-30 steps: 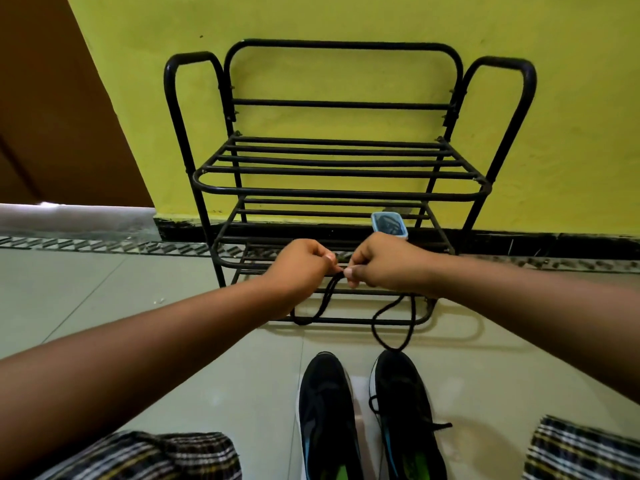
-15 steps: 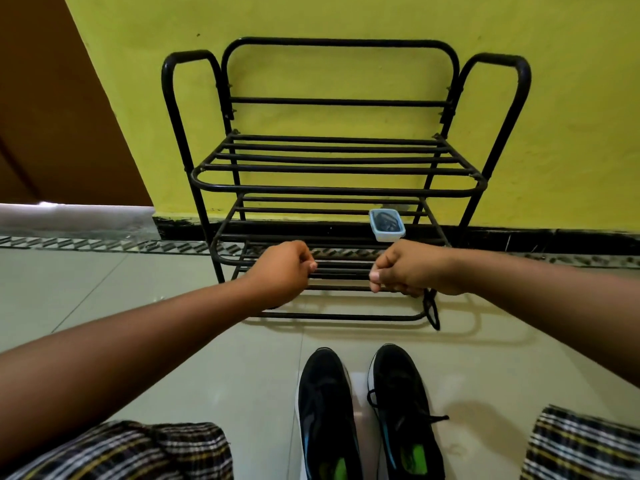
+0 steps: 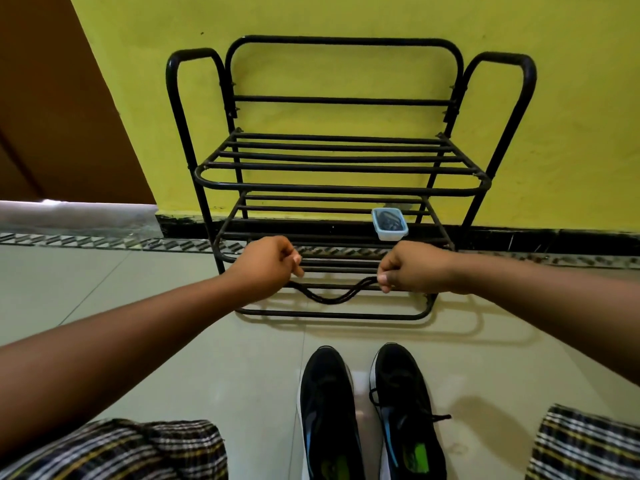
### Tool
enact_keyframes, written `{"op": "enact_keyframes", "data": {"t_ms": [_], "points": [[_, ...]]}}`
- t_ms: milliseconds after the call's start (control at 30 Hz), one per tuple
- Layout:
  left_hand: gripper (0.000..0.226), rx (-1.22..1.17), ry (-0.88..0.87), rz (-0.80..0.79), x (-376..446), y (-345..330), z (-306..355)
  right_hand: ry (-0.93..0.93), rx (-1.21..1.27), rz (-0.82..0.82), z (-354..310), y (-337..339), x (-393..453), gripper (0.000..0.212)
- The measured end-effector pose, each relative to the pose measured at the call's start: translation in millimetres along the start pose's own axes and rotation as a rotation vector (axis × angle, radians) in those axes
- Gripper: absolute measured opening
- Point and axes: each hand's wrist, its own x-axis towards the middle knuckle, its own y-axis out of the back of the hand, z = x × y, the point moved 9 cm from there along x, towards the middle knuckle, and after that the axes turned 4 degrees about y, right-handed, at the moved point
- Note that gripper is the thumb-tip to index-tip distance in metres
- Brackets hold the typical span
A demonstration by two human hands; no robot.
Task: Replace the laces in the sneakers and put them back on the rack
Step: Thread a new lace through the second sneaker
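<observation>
Yellow wall (image 3: 554, 116), rack (image 3: 332, 168) behind hands' slack lace (image 3: 329, 298); container (image 3: 389, 224) perhaps holding laces.

Bright, even light; soft shadows under the rack (image 3: 332, 181) on glossy floor (image 3: 207, 358); wide-angle bending at edges.

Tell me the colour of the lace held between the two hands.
Black; the lace shows best in the head view.

both arms stretched out front, left hand (image 3: 268, 266) and right hand (image 3: 412, 271) fisted up, apart, each pinching a lace (image 3: 332, 296) end
</observation>
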Motion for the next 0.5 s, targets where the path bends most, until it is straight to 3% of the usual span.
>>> {"op": "enact_keyframes", "data": {"t_ms": [133, 300, 500], "points": [[0.014, -0.201, 0.021, -0.042, -4.7, -10.6, 12.3, 0.135, -0.044, 0.026, -39.0, -2.8, 2.4, 0.023], [0.022, -0.4, 0.12, -0.245, -8.9, -38.0, 21.7, 0.2, -0.121, 0.141, -68.5, 13.9, 3.8, 0.019], [0.017, -0.221, 0.034, -0.19, -4.6, -32.7, 28.3, 0.137, -0.124, 0.089, -46.3, 21.5, 3.1, 0.021]]}}
